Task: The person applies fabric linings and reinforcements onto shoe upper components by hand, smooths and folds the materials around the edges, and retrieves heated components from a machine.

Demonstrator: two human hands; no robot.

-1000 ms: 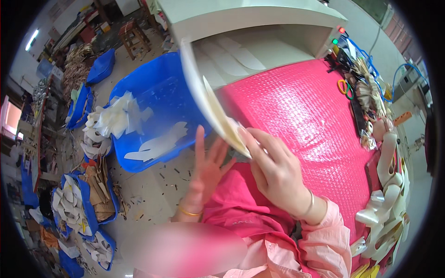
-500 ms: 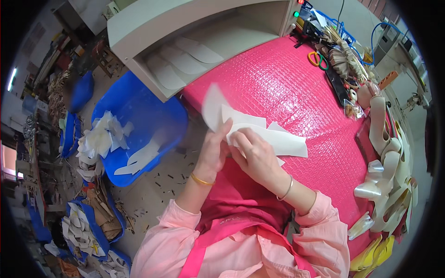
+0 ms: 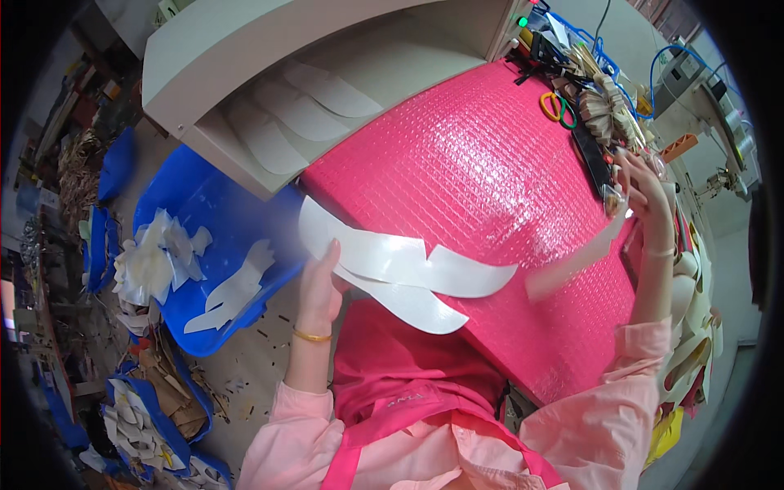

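Observation:
My left hand (image 3: 320, 286) grips overlapping white curved cut pieces (image 3: 384, 257) at their left end, with the thumb on top. They fan out over the near left edge of the pink-covered table (image 3: 457, 171). At the far right, my right hand (image 3: 645, 192) is raised, its fingers bent. A pale curved strip (image 3: 576, 263), smeared by motion, hangs from those fingers down to the left over the pink cover. Its grip on the strip is partly blurred.
Inside the white box-shaped machine (image 3: 212, 61) lie several white pieces (image 3: 318, 90). Left of the table stands a blue tub (image 3: 204, 327) with white scraps. Scissors (image 3: 558, 110), cords and tools line the right back edge. Pale strips (image 3: 694, 327) hang at the right.
My hands have moved apart. The right hand has swung to the far right with a pale strip, while the left holds the white pieces, now fanned. The view has shifted slightly.

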